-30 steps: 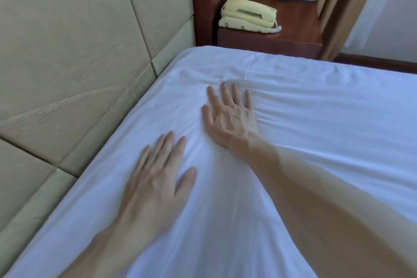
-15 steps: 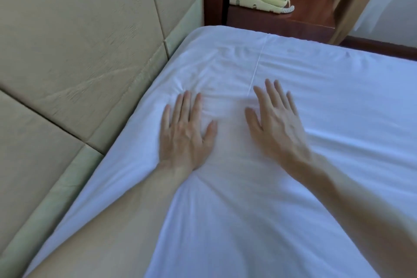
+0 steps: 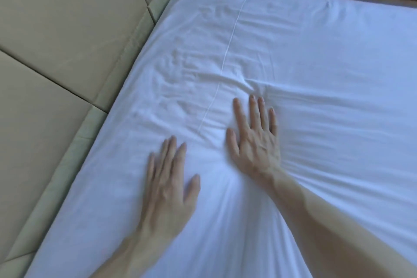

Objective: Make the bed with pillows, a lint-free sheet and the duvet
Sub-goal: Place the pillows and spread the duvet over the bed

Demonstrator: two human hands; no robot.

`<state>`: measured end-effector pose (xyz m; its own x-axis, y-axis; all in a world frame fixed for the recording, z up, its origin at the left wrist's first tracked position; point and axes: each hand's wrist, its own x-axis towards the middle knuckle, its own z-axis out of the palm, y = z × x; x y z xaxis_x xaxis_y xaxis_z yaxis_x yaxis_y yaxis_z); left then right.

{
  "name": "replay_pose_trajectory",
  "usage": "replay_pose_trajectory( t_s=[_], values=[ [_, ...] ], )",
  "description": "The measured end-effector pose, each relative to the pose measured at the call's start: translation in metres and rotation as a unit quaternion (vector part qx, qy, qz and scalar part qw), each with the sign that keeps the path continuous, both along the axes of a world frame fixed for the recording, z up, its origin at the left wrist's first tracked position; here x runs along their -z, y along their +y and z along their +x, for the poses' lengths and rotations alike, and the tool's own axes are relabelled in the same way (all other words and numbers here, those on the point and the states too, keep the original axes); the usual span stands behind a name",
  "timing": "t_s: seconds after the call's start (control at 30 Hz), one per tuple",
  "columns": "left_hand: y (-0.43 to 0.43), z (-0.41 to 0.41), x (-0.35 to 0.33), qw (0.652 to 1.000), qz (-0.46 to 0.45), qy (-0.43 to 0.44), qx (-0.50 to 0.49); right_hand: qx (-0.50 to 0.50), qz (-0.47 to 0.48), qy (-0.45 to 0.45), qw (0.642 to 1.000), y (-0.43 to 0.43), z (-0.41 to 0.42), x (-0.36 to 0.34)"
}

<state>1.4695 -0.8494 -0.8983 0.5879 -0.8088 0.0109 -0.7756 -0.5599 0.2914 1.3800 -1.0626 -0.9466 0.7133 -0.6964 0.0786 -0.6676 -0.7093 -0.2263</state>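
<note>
Both hands — left hand (image 3: 168,184) and right hand (image 3: 255,141) — lie spread and flat on the white sheet (image 3: 316,74) covering the bed, which looks thin, soft and prone to bunching — best smoothed outward with flat palms.

bed (image 3: 338,2), wrinkled white sheet (image 3: 327,108) covering it

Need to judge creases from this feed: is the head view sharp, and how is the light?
Head view: left hand smeared by motion blur, right hand only slightly sharper; soft even light, no glare on the white sheet, creases readable; padded headboard evenly lit.
</note>
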Motion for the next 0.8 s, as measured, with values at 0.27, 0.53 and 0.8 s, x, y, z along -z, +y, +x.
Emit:
replay_pose_trajectory(
  t_s=[0.27, 0.53, 0.8],
  values=[
    [-0.012, -0.020, 0.043, 0.994, 0.025, -0.102, 0.012, -0.002, -0.018, -0.006, 1.000, 0.003, -0.001, 0.002],
    [-0.010, -0.014, 0.065, 0.990, -0.024, -0.141, 0.007, -0.044, -0.051, 0.023, 0.997, 0.051, -0.049, -0.032],
    [0.002, -0.031, 0.000, 0.991, 0.125, -0.005, -0.047, -0.095, 0.141, 0.180, 0.969, 0.250, -0.247, -0.070]
  ],
)
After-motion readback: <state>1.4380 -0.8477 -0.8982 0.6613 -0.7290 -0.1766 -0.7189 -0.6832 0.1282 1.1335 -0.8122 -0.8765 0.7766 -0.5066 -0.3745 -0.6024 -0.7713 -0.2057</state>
